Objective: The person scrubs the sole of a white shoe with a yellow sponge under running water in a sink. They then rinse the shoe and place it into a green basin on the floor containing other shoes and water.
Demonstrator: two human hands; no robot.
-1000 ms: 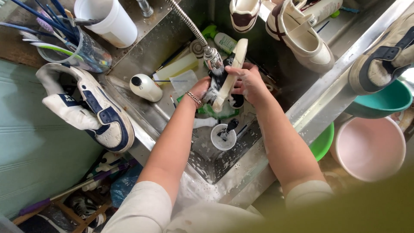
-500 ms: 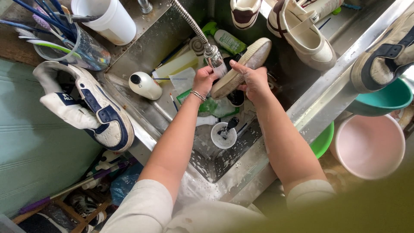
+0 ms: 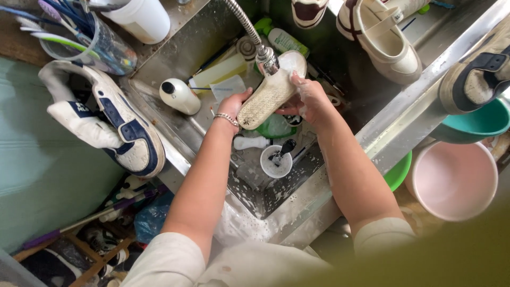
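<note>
Nearest the camera, two bare forearms reach from white sleeves over the steel sink (image 3: 372,143), whose front corner is flecked with suds. Just beyond them, on the sink floor, stands a small white cup (image 3: 275,163) with a dark brush in it. Above it, both hands hold one shoe (image 3: 268,94) sole-up: the left hand (image 3: 234,105), with a bracelet at the wrist, has its grip clenched on the heel end, while the soapy right hand (image 3: 308,101) grasps the shoe's side. The shoe's toe sits right under the faucet head (image 3: 267,58) on its flexible hose. Farther left, a white and navy sneaker (image 3: 106,119) rests on the sink's edge; farther back, cream shoes (image 3: 385,45) lie.
</note>
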